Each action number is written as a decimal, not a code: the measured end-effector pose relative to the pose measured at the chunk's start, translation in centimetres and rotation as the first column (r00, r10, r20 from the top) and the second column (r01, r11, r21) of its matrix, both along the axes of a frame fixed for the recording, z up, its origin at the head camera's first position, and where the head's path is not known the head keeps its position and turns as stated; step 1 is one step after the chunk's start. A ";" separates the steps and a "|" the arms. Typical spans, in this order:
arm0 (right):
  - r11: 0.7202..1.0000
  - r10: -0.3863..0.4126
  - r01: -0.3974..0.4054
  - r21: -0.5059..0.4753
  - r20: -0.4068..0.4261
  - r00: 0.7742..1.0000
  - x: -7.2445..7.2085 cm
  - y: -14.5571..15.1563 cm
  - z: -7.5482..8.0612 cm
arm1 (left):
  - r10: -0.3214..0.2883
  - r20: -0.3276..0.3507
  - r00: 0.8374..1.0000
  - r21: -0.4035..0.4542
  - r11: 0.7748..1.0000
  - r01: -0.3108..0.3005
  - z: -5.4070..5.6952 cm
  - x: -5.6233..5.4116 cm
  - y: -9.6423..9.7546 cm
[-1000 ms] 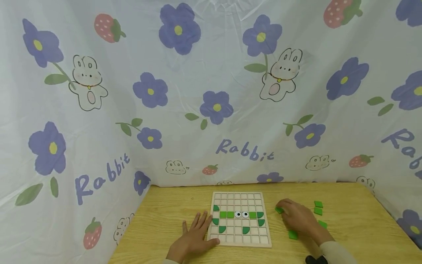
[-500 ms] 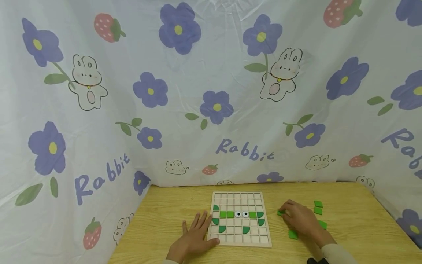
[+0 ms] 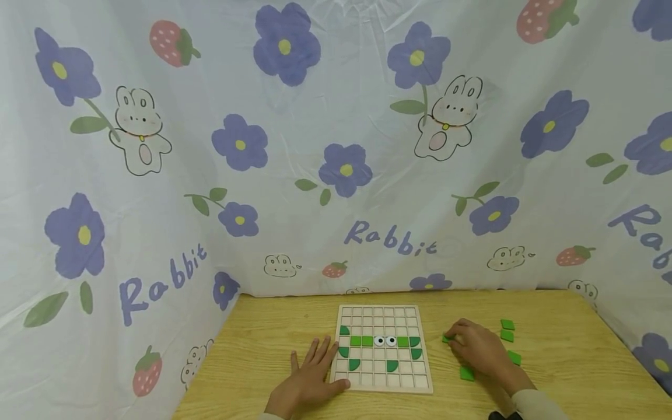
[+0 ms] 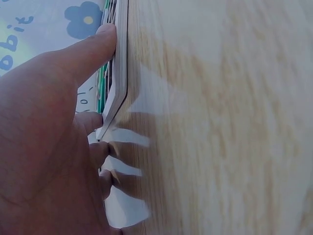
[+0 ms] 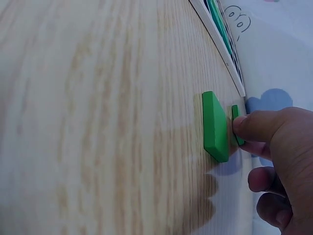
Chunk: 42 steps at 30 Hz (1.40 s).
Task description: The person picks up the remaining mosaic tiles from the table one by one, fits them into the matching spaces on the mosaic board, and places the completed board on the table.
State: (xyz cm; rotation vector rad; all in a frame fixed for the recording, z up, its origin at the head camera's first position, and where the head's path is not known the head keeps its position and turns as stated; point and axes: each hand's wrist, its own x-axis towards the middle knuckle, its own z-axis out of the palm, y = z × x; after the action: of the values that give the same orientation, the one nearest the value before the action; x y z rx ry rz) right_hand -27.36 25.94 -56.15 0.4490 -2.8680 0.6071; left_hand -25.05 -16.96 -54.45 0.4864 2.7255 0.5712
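Observation:
A pale wooden grid board [image 3: 381, 389] lies flat on the table, with dark green quarter-circle tiles, light green square tiles and two eye tiles in its cells. My left hand [image 3: 310, 378] rests at its left edge, fingers spread and the thumb [image 4: 95, 51] on the lower left corner. To the board's right, my right hand [image 3: 478, 348] pinches a small green tile [image 5: 237, 117] with thumb and fingers, at the tabletop. The hand partly hides that tile. A thicker-looking green square tile [image 5: 214, 128] lies close by, nearer the wrist camera.
Several green square tiles lie right of the right hand, among them a far one [image 3: 507, 324] and one beside the wrist [image 3: 514, 357]. A black object [image 3: 505, 415] shows at the bottom edge. A printed curtain [image 3: 294, 233] stands behind the wooden table [image 3: 262, 338].
The right hand has shifted slightly right with its green tile, which now sits flatter and lower at the tabletop. The left hand and the board stay in place.

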 end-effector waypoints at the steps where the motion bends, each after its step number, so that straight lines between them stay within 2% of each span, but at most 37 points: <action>1: 1.000 -0.001 0.001 -0.002 0.001 1.000 0.0 0.0 0.0 | -0.002 0.000 1.000 0.001 1.000 0.002 0.0 0.0 0.0; 13: 1.000 -0.018 0.018 -0.025 0.017 1.000 -0.3 -0.1 0.0 | -0.010 0.017 1.000 -0.010 1.000 0.010 0.1 -0.2 -0.1; 21: 0.999 -0.034 0.033 -0.037 -0.023 0.999 -0.1 -0.6 0.3 | -0.013 0.023 1.000 0.017 1.000 0.012 -0.2 -0.4 -0.1; 25: 0.998 -0.038 0.036 -0.061 -0.039 0.999 0.0 -1.0 0.6 | -0.009 0.018 1.000 0.002 1.000 0.009 -0.3 -0.4 -0.1; 34: 0.996 -0.022 0.016 -0.093 -0.064 0.998 0.1 -2.3 1.3 | -0.010 0.021 1.000 0.005 1.000 0.010 0.3 -0.1 0.1; 42: 0.997 -0.012 0.004 -0.074 -0.115 0.993 0.0 -3.2 1.7 | -0.009 0.025 1.000 0.002 1.000 0.009 0.3 -0.2 0.1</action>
State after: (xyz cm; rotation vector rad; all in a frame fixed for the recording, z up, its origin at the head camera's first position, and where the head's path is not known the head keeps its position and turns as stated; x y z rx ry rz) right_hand -27.33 22.74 -54.47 0.4454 -2.7275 0.6606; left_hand -25.21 -16.88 -54.14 0.4890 2.6977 0.5738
